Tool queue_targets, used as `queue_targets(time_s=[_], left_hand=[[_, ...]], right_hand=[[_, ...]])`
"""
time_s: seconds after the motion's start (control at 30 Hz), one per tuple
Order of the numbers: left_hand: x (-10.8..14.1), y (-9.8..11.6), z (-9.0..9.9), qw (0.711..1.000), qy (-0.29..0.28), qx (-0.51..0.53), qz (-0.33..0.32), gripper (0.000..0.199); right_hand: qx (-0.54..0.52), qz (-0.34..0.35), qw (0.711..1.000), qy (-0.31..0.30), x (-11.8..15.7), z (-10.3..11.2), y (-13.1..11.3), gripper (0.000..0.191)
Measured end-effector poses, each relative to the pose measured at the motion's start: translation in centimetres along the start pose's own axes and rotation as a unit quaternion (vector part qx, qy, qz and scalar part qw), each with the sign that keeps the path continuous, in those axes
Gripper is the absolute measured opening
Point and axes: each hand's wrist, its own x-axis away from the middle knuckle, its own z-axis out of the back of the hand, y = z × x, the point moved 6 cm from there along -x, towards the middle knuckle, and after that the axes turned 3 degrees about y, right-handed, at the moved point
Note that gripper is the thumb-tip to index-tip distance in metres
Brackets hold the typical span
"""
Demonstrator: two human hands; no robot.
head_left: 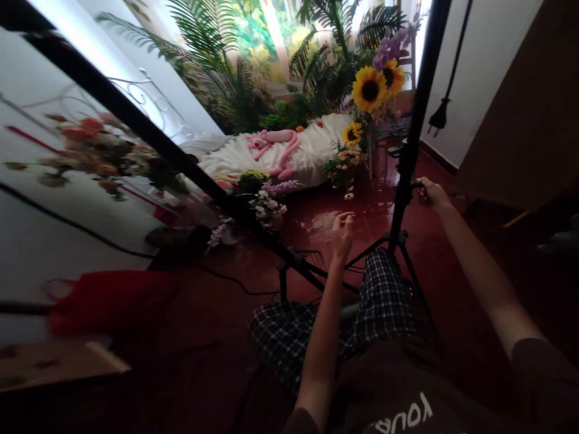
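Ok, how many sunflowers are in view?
3: one large bloom facing out at upper right, a second bloom partly behind it, and a smaller bloom below. Others may be hidden among the foliage.

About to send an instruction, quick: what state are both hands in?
Left hand: open, fingers loosely curled, nothing visible in it.
Right hand: closed on a small fitting of the upright black stand.

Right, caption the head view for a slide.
Right hand at a black stand, left hand raised; pink plush toy among flowers beyond.
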Motion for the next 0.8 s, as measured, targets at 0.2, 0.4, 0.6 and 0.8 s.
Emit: queue_targets(time_s=[0.2,0.4,0.6,0.8], left_hand=[[-0.8,2.7,13.7,0.973,0.226,-0.035,-0.024,0.036],[-0.6,4.3,18.3,0.94,0.33,-0.07,-0.053,0.037],[-4.8,3.2,22.7,0.909,0.407,-0.016,-0.092,0.042],[-7.5,0.1,20.7,0.983,0.172,0.06,-0.007,0.081]], right_hand=[[-0.039,0.135,0.979,0.15,3.5,-0.2,1.4,0.038],[0.024,0.279,0.959,0.045,8.4,-5.9,4.5,0.047],[0.047,0.278,0.944,-0.174,12.6,-15.9,6.2,0.049],[-0.008,0.064,0.932,-0.355,17.8,-26.9,9.0,0.047]])
